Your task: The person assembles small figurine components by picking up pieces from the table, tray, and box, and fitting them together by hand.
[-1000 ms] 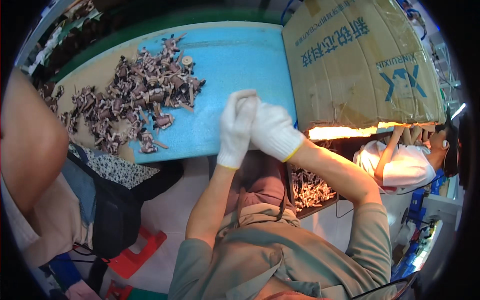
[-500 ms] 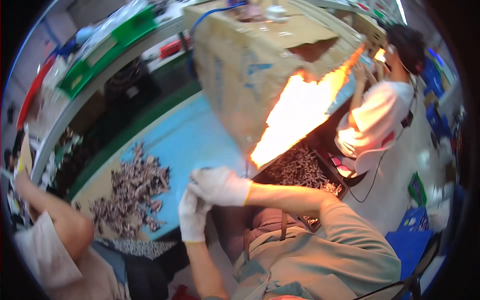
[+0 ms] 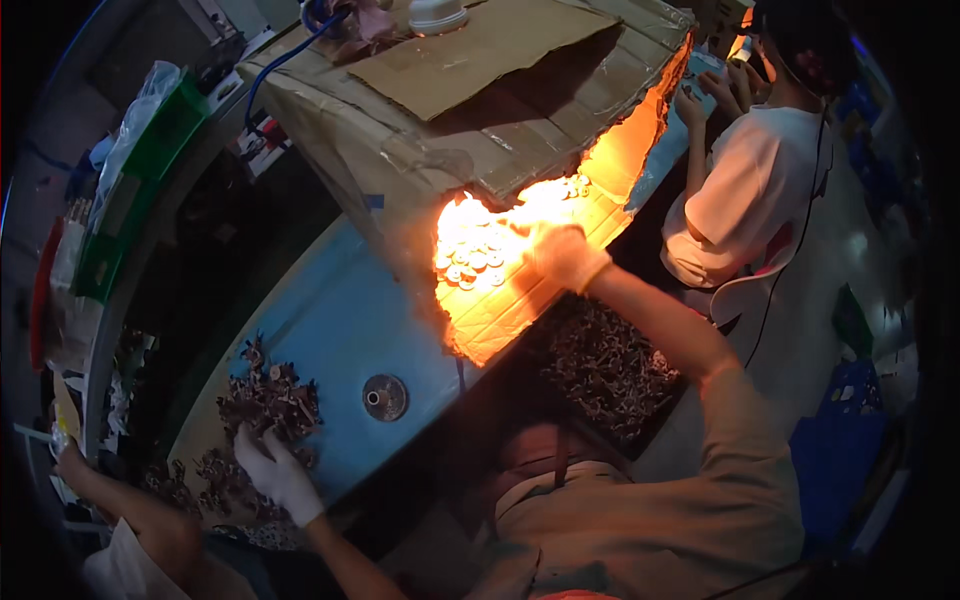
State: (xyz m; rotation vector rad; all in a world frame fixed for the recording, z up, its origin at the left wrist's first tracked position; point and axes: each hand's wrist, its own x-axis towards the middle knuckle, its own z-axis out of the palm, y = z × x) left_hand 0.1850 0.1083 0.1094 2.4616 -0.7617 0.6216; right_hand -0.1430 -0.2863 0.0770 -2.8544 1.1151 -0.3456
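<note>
My left hand (image 3: 278, 478), in a white glove, is at the edge of a pile of small brownish-grey parts (image 3: 268, 400) on the blue tabletop. Its fingers are apart and nothing shows in them. My right hand (image 3: 568, 258), gloved as well, reaches into the brightly lit opening of a large cardboard box (image 3: 350, 130). Just left of it lies a heap of small round, ring-like pieces (image 3: 475, 255). Glare washes out the right fingers, so any hold is hidden. A dark round disc (image 3: 385, 398) with a light centre ring lies on the blue surface between my hands.
Below the box opening stands a dark tray (image 3: 610, 370) full of small parts. A person in a white shirt (image 3: 745, 190) sits at the right. Another person's arm (image 3: 130, 500) is at the lower left. Green bins (image 3: 130, 190) line a shelf at the left.
My hands, together before, are now apart: the left moved down-left to the parts pile, the right up into the box. The dark disc now shows on the table. The picture is darker.
</note>
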